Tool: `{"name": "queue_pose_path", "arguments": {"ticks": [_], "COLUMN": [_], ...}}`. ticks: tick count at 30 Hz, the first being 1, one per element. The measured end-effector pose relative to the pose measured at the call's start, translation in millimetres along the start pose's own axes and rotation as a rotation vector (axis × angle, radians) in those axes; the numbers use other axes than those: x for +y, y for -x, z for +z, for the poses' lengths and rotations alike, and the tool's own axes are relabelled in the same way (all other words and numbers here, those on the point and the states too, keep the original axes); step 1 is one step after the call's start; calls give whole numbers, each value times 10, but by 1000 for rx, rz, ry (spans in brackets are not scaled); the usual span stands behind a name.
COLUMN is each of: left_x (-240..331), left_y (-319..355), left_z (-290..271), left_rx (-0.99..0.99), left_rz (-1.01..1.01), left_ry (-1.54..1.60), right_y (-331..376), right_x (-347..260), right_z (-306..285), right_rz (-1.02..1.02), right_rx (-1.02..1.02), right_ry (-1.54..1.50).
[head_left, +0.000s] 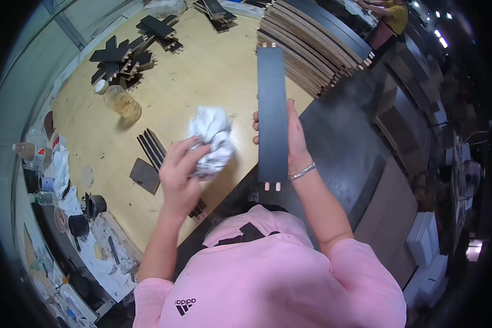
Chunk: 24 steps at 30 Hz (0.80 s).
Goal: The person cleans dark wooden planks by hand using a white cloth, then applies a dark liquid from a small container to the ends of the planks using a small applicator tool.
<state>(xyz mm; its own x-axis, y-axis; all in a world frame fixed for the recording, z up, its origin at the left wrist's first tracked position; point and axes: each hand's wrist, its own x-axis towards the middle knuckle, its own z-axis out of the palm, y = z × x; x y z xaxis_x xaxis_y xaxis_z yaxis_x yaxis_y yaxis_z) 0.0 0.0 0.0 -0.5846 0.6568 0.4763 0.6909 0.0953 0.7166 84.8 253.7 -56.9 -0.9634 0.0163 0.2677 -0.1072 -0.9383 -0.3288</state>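
Cloth (212,127) is bunched in our left hand (179,170), fingers curled over it. Our right hand (296,134) clasps the dark board (272,115), thumb and fingers at opposite edges; we hold it just right of the cloth, dowels (278,186) poking from both ends. A bottle (122,103) is on the table (202,71).

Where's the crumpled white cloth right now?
In the head view, the white cloth is just left of centre, in the left hand over the pale table, left of the dark pegged board.
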Motion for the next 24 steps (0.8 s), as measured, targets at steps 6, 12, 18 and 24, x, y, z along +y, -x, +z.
{"name": "queue_pose_path", "arguments": {"ticks": [6,12,18,24], "left_x": [162,170,-128,-1022], "left_y": [-226,-268,-523,-830], "left_z": [227,99,203,-383], "left_rx": [-197,-46,-74,32], "left_rz": [334,249,412,-149], "left_ry": [-30,-102,-105,-29], "right_y": [-180,-59,259,497], "right_x": [237,369,406,442], "right_z": [-20,419,658,831], "right_rz": [191,125,340,408], "right_rx": [-4,591,458,499], "right_ry": [-205,213,531,414]}}
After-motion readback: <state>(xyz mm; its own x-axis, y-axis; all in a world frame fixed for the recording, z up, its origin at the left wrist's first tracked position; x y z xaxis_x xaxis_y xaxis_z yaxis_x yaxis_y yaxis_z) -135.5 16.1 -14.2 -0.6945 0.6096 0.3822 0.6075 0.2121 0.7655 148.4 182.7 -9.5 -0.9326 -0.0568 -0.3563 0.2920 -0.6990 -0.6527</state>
